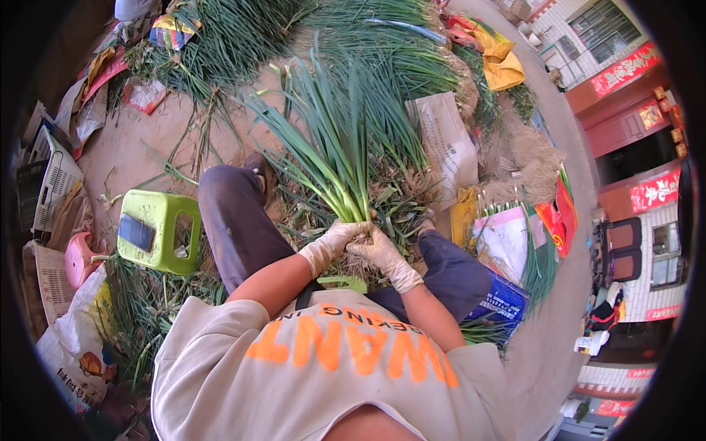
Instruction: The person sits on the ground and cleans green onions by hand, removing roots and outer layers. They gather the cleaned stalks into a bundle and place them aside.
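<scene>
Both my hands wear thin whitish gloves and meet between my knees. My left hand (341,234) grips a bunch of green onions (339,160) around its pale lower stalks. Against it, my right hand (380,253) closes on the root end, where brown stringy roots (361,263) hang below the fingers. The long green leaves fan out away from me. Just beyond the bunch lies a heap of more green onions (394,132), and loose trimmed leaves (303,220) litter the ground around my feet. Exactly how the fingers wrap the stalks is partly hidden.
A green plastic stool (187,206) with a dark phone (135,231) on it stands left. Large green onion piles (237,33) lie ahead. To the right are a woven sack (445,143), a white bag (502,242) and a blue bag (502,303). Plastic crates (52,182) line the far left.
</scene>
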{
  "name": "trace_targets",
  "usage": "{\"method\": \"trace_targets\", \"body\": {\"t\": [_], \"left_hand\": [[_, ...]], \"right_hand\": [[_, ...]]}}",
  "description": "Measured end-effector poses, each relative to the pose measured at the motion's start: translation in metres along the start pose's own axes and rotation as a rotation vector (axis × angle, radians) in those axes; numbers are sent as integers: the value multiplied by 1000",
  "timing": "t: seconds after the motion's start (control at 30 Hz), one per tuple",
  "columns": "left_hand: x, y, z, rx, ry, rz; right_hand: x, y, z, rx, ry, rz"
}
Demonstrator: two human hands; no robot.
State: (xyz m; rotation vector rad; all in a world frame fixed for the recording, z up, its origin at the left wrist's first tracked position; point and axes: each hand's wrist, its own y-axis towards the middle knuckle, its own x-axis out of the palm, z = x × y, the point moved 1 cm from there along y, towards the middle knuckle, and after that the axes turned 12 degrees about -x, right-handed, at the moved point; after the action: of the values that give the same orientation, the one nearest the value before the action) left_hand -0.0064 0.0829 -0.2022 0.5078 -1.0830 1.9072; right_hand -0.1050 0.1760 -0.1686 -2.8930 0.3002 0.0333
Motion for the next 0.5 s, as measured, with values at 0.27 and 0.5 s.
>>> {"method": "trace_targets", "body": {"t": [0.27, 0.5], "left_hand": [[-1, -3, 17, 57, -250, -280], [-19, 8, 43, 130, -346, -366]], "right_hand": [[5, -2, 6, -95, -332, 81], [29, -30, -2, -81, -373, 143]]}}
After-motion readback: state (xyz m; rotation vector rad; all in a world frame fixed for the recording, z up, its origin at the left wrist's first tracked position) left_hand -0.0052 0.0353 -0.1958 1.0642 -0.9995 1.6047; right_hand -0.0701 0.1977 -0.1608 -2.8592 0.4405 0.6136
